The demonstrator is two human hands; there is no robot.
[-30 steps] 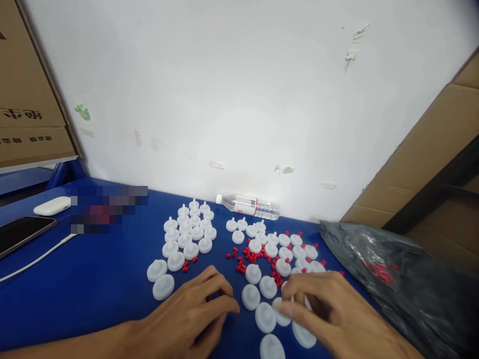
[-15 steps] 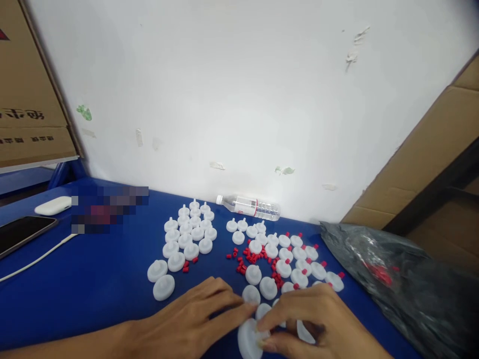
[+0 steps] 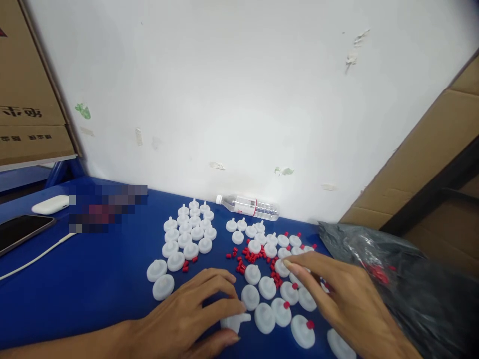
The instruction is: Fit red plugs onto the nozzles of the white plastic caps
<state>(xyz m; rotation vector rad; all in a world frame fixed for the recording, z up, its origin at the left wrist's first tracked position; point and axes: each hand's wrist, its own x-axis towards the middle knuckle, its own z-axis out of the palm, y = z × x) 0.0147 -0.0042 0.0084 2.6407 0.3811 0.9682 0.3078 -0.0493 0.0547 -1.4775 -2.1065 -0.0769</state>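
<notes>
My left hand [image 3: 202, 311] is closed around a white round cap with a narrow spout [image 3: 234, 321], tipped so its bare spout points right. My right hand [image 3: 333, 284] reaches over the right-hand group, thumb and index fingertips close together at a white spouted cap [image 3: 281, 269]. Whatever lies between those fingertips is hidden. Small red sleeves [image 3: 252, 257] lie loose in the middle. Several white caps near my right hand carry a red sleeve on the spout, such as the white cap [image 3: 303, 331] in front.
Another group of white spouted caps [image 3: 185, 239] stands at the left. A plastic bottle [image 3: 249, 207] lies by the wall. A dark plastic bag [image 3: 411, 279] covers the right side. A phone [image 3: 24, 232], a white case [image 3: 51, 204] and a cable [image 3: 35, 260] are far left.
My right hand has left the white cap in front and moved up and right to the other caps. My left hand now holds a white cap by itself, tilted sideways.
</notes>
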